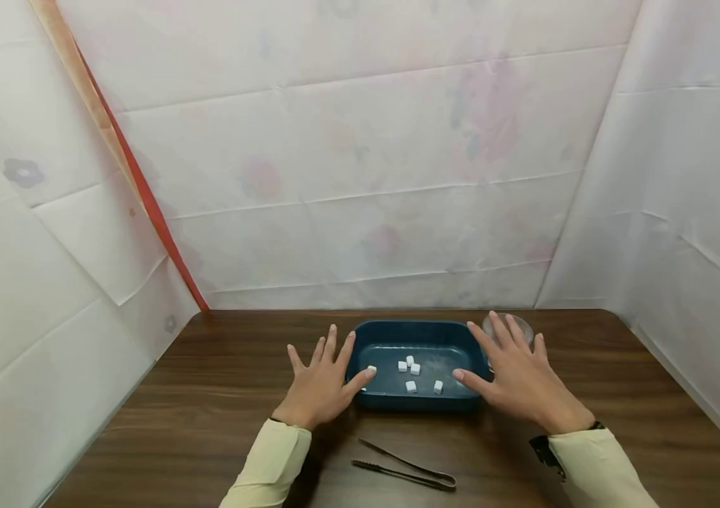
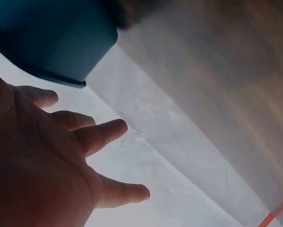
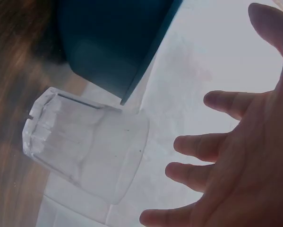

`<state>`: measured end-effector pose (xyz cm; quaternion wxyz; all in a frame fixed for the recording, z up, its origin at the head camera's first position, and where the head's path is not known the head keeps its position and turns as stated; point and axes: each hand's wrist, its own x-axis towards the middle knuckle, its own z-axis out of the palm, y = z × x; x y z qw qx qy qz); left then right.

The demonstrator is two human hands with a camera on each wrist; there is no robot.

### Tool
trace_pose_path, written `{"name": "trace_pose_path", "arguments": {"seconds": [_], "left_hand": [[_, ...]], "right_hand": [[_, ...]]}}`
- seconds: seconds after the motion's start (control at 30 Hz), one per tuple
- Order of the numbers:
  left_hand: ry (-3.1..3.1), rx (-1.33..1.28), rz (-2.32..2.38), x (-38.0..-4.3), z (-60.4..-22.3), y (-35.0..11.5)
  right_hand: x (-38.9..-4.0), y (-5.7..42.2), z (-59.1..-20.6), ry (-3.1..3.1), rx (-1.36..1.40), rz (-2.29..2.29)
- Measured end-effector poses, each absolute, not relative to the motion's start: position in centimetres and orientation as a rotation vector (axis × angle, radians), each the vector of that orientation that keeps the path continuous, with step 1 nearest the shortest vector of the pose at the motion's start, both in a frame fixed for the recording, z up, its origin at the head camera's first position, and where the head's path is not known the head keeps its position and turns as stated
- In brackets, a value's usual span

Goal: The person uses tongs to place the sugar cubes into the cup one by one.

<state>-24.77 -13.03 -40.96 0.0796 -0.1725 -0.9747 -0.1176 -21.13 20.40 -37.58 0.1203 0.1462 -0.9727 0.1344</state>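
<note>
A dark teal rectangular dish (image 1: pixel 420 403) stands on the wooden table, with several small white cubes (image 1: pixel 411 386) scattered on its bottom. My left hand (image 1: pixel 318 386) is spread at the dish's left end, its thumb overlapping the rim in the head view. At the right end, my right hand (image 1: pixel 522 377) is spread too, fingers straight and holding nothing. Behind the right fingers is a clear glass (image 3: pixel 91 146), partly hidden in the head view but plain beside the dish in the right wrist view. Metal tongs (image 1: pixel 407 471) lie in front of the dish, between the forearms.
Brown wooden table (image 1: pixel 195 409) extends to both sides. Pale patterned sheeting (image 1: pixel 360 176) hangs behind it and along the left and right sides. A red strip (image 1: pixel 157 219) runs down the back left corner to the table edge.
</note>
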Motion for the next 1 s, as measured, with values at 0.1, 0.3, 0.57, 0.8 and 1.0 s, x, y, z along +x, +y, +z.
{"name": "trace_pose_path", "arguments": {"seconds": [0.1,0.3,0.57,0.8,1.0], "left_hand": [[-2.908,-0.52,-0.358,-24.8,-41.2,-13.4],[-2.925,-0.538,-0.411,-24.7,-42.1,-13.4],[-2.905,-0.562,-0.474,-24.9,-42.4,-12.8],[-2.885,-0.616,-0.525,-25.2,-42.6,-11.7],[-2.898,-0.592,-0.534,-24.4,-42.7,-12.6]], "right_hand": [[-21.0,20.2,-37.7,-2.855,0.427,0.417],[-20.4,20.1,-38.0,-2.869,0.439,0.413],[-19.5,20.5,-37.9,-2.879,0.417,0.478],[-18.9,21.6,-38.3,-2.895,0.352,0.571],[-18.6,20.8,-39.2,-2.893,0.368,0.601]]}}
